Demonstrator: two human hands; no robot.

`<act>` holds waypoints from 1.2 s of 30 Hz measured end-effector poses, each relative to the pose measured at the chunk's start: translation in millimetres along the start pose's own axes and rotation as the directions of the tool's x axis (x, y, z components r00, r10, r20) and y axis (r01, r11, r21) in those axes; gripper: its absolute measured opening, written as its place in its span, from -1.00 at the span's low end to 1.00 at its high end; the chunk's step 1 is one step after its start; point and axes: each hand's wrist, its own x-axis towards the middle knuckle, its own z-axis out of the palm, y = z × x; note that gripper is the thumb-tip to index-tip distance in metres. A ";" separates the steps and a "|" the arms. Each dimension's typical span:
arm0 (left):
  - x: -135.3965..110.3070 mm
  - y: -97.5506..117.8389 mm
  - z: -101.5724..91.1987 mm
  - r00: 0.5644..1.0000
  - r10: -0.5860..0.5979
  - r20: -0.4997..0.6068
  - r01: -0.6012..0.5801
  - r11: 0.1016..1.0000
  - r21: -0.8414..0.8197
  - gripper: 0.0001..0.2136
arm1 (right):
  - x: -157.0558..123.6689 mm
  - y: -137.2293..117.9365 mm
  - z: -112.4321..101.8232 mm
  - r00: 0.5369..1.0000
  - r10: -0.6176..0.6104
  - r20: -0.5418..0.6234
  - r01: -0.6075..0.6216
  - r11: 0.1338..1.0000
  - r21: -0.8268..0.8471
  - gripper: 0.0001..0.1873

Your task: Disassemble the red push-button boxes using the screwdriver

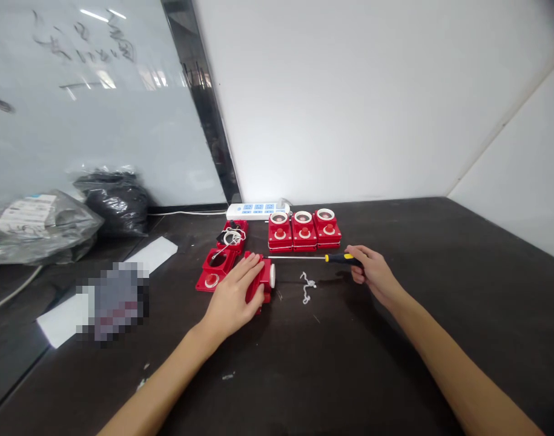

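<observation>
While a red plastic housing (257, 283) is steadied under the left hand (231, 297), a screwdriver (342, 258) is gripped in the right hand (372, 269)

Head-worn view, directed forward and down onto a dark tabletop (395, 363). The red plastic housing is positioned near the middle of the tabletop, with a white ring at the end facing right. The fingers of the left hand are extended and laid across its top, not clenched, and its near side is covered by the palm. The fingers of the right hand are curled closed around the yellow-and-black handle. The steel shaft (295, 257) is directed leftward, its tip placed just beside the housing; contact cannot be told. A loose white thread (307, 286) is seen between the hands. Three red button boxes (304, 231), each fitted with a white ring and red button, are arranged in a row beyond the shaft, with a white power strip (256, 211) behind them. Two opened red housing parts (217, 270) lie left of the left hand. Farther left, a white paper sheet (152, 254), a pixelated patch (113, 301) and plastic-wrapped bags (115, 203) are shown
</observation>
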 end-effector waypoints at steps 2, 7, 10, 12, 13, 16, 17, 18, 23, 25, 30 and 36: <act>-0.3 -0.3 0.5 1.000 -0.004 -0.007 0.004 1.000 -0.003 -0.60 | -0.5 -0.1 -0.9 1.000 -0.001 0.023 0.001 1.000 -0.001 -0.54; 0.0 -2.0 0.4 1.000 -0.011 -0.015 0.011 1.000 -0.018 -0.62 | -0.2 -1.3 -6.4 0.987 -0.148 0.056 0.152 0.985 -0.078 -0.55; 0.1 -2.3 0.6 1.000 -0.017 -0.020 0.017 1.000 -0.020 -0.62 | 1.7 -1.1 -12.0 0.956 -0.279 0.094 0.291 0.941 -0.170 -0.59; 0.0 -1.9 0.8 0.999 -0.027 -0.024 0.026 0.999 -0.019 -0.62 | 2.9 -0.2 -15.3 0.930 -0.346 0.123 0.365 0.905 -0.217 -0.63; 0.0 -1.6 0.9 0.999 -0.031 -0.023 0.031 0.999 -0.019 -0.62 | 3.0 0.2 -16.3 0.922 -0.363 0.131 0.385 0.894 -0.229 -0.64; -0.1 -0.2 0.7 0.999 -0.043 -0.015 0.043 0.999 -0.018 -0.62 | 0.3 0.1 -14.5 0.931 -0.346 0.118 0.363 0.910 -0.198 -0.65; -0.1 0.3 0.5 0.999 -0.047 -0.014 0.047 0.999 -0.020 -0.62 | -1.4 -0.6 -12.4 0.943 -0.315 0.103 0.329 0.930 -0.166 -0.65; -0.1 0.7 0.3 0.999 -0.052 -0.014 0.052 0.998 -0.024 -0.62 | -3.2 -1.6 -9.9 0.959 -0.272 0.083 0.281 0.951 -0.128 -0.64; -0.2 1.2 -0.8 0.997 -0.082 -0.008 0.082 0.995 -0.057 -0.62 | -8.1 -5.7 1.4 1.000 0.028 0.008 -0.028 0.999 0.020 -0.58; -0.3 0.9 -1.3 0.996 -0.087 0.002 0.087 0.994 -0.071 -0.62 | -7.4 -5.1 2.6 0.995 0.098 0.001 -0.098 0.995 0.034 -0.56; 0.0 0.9 -2.1 0.996 -0.088 0.013 0.088 0.992 -0.085 -0.61 | -5.5 -2.5 2.7 0.992 0.126 0.005 -0.126 0.991 0.051 -0.56; 0.4 1.6 -1.4 0.998 -0.069 -0.007 0.068 0.995 -0.070 -0.62 | -3.3 -0.2 1.6 0.994 0.105 0.028 -0.106 0.993 0.043 -0.56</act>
